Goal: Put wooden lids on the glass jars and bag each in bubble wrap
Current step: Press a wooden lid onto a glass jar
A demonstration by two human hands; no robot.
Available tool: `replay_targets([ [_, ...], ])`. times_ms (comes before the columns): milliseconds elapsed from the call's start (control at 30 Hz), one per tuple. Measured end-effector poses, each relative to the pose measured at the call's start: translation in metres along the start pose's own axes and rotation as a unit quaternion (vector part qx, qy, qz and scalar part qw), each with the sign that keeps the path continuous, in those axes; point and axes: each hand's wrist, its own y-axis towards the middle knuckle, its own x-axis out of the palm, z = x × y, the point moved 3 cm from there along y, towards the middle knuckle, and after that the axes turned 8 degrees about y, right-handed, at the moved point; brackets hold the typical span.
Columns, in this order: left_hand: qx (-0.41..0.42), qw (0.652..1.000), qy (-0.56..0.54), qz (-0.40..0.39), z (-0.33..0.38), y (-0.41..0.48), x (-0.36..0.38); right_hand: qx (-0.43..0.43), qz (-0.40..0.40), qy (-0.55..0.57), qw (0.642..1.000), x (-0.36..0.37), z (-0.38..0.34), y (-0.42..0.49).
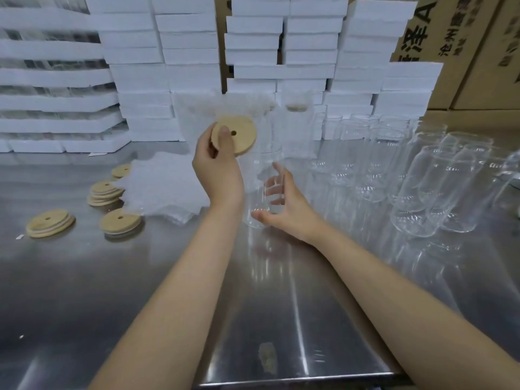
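Note:
My left hand [218, 170] pinches a round wooden lid [236, 135] with a small hole, held up above the table. Just right of it, my right hand [281, 202] curls around a clear glass jar [260, 187] that stands upright on the steel table, thumb near its base. The lid is above and slightly left of the jar's mouth, apart from it. A pile of bubble wrap bags [160, 190] lies left of the jar. Behind the jar stands a wrapped jar with a lid [297, 128].
Loose wooden lids [119, 220] and small stacks of them [104, 192] lie at left. Several bare glass jars [422, 187] crowd the right side of the steel table [281, 319]. White foam boxes [253, 52] and cardboard cartons [478, 52] line the back.

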Motion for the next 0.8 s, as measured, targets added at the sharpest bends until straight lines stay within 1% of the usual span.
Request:
replay_targets([
  [67, -0.027, 0.999, -0.006, -0.018, -0.005, 0.003, -0.001, -0.008, -0.004, -0.005, 1.000, 0.001, 0.000, 0.000],
  [233, -0.082, 0.994, -0.038, -0.058, -0.012, 0.012, -0.008, -0.059, -0.002, -0.042, 0.997, 0.009, -0.008, 0.001],
  [333, -0.068, 0.994, -0.017, -0.089, -0.007, 0.011, -0.005, -0.077, -0.001, -0.059, 0.995, 0.012, -0.010, -0.001],
  [433, -0.044, 0.992, -0.001, -0.122, -0.005, 0.006, -0.002, -0.071, -0.006, -0.055, 0.996, 0.012, -0.010, -0.002],
  [500, 0.002, 0.991, 0.012, -0.136, -0.005, 0.003, -0.001, -0.057, -0.008, -0.045, 0.997, 0.012, -0.009, -0.001],
  [533, 0.049, 0.988, 0.030, -0.142, -0.003, 0.001, -0.001, -0.050, -0.009, -0.039, 0.998, 0.012, -0.008, -0.001],
  [600, 0.157, 0.969, 0.100, -0.163, -0.003, -0.006, 0.002, -0.034, -0.014, -0.029, 0.999, 0.012, -0.007, -0.001],
  [633, 0.193, 0.955, 0.138, -0.176, -0.006, -0.009, 0.005, -0.027, -0.017, -0.024, 0.999, 0.012, -0.006, -0.001],
  [700, 0.209, 0.942, 0.184, -0.189, -0.013, -0.013, 0.008, -0.019, -0.017, -0.019, 0.999, 0.012, -0.004, -0.001],
  [800, 0.236, 0.929, 0.220, -0.183, -0.017, -0.014, 0.007, -0.015, -0.007, -0.024, 1.000, 0.012, -0.005, 0.000],
])
